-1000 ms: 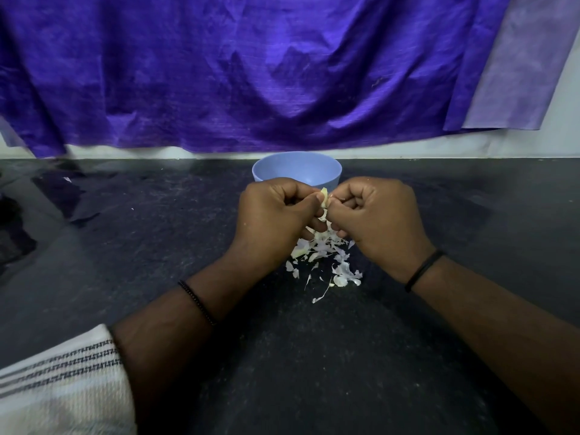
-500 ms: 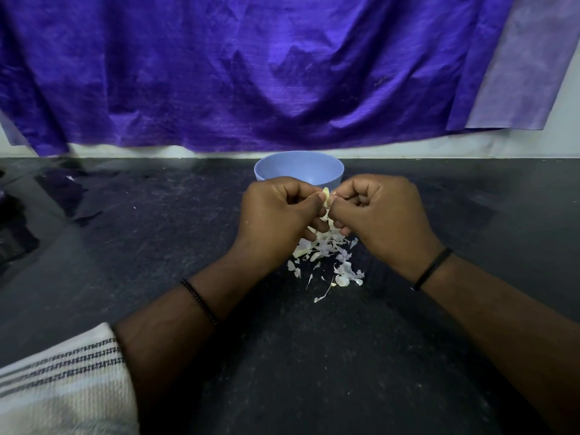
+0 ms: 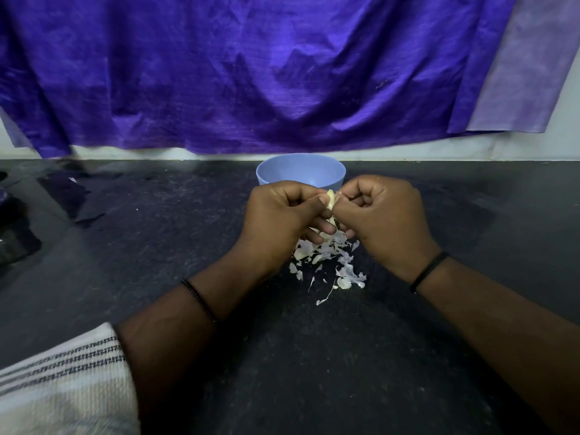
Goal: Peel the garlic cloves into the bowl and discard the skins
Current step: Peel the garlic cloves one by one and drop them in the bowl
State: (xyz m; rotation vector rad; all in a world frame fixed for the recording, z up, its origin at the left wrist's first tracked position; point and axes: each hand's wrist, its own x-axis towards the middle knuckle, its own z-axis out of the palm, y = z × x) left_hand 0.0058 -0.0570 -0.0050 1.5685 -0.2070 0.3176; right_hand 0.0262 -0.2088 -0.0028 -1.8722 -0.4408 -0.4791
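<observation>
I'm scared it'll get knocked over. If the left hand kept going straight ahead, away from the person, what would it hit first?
Probably the round light-blue plastic bowl just beyond the left hand, though the gap is unclear.

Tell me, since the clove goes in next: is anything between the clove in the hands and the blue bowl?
Nothing visible. The garlic clove is pinched between the left hand and right hand, just in front of the blue bowl, whose open rim shows uncovered. The heap of skins lies on the counter below the hands, nearer the person.

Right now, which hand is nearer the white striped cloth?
Left. The left hand is up and right of the cloth; the right hand is farther right.
</observation>
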